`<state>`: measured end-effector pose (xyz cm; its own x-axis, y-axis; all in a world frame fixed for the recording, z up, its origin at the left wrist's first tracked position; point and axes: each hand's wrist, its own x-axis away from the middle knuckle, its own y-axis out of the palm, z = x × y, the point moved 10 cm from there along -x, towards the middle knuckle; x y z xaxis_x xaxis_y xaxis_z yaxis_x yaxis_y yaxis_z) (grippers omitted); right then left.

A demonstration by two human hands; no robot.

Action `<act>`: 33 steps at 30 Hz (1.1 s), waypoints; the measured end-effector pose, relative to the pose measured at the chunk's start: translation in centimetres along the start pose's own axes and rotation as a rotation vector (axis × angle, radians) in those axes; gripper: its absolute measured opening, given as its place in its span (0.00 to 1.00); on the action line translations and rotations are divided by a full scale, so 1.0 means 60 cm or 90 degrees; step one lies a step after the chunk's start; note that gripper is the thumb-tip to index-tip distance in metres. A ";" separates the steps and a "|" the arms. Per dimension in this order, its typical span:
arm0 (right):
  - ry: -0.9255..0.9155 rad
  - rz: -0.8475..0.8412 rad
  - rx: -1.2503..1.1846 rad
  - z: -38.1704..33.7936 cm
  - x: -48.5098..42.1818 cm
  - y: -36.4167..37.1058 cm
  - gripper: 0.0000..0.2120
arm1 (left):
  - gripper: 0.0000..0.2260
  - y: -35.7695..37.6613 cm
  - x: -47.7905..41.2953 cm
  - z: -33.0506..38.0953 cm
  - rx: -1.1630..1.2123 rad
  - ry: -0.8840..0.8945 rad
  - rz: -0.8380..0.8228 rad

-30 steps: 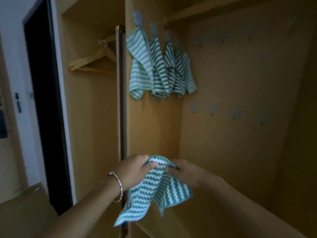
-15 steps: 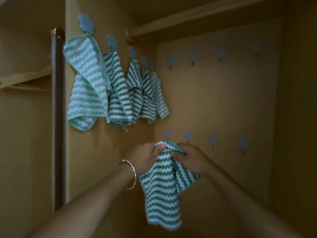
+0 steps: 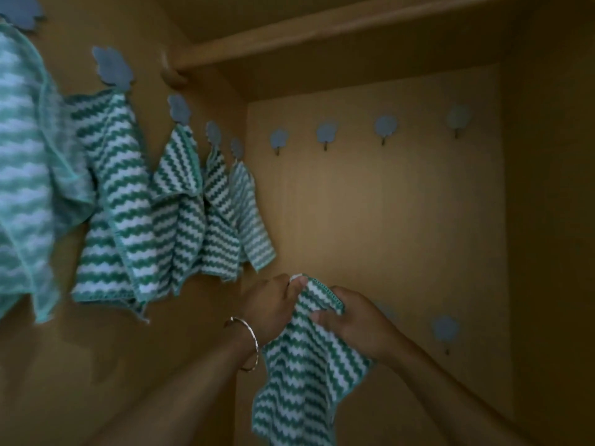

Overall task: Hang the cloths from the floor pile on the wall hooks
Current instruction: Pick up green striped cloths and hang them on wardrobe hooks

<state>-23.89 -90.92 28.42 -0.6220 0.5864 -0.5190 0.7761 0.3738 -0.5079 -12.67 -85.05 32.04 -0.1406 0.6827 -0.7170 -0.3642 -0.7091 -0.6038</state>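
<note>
A green-and-white zigzag cloth hangs from both my hands in front of the back wall's lower hook row. My left hand, with a bangle on its wrist, pinches the cloth's top edge on the left. My right hand grips the same edge on the right. Several matching cloths hang from blue hooks on the left wall. The nearest bare hook of the upper row on the back wall is above my hands. A lower hook shows to the right of my right hand.
A wooden rail runs across the top of the wardrobe under a shelf. More bare blue hooks line the back wall. The right side wall closes the space in.
The view has moved closer into the wardrobe and up. Both hands have carried the cloth nearer to the back wall, still held by its top edge.
</note>
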 end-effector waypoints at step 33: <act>-0.268 0.405 0.535 -0.265 -0.490 -0.141 0.18 | 0.17 -0.232 -0.501 -0.084 -0.112 -0.043 0.257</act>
<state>-10.52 -99.88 58.91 -0.2481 0.1504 -0.9570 0.7471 -0.5991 -0.2878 1.28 -96.60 60.21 -0.3012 0.3512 -0.8865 -0.1067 -0.9363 -0.3346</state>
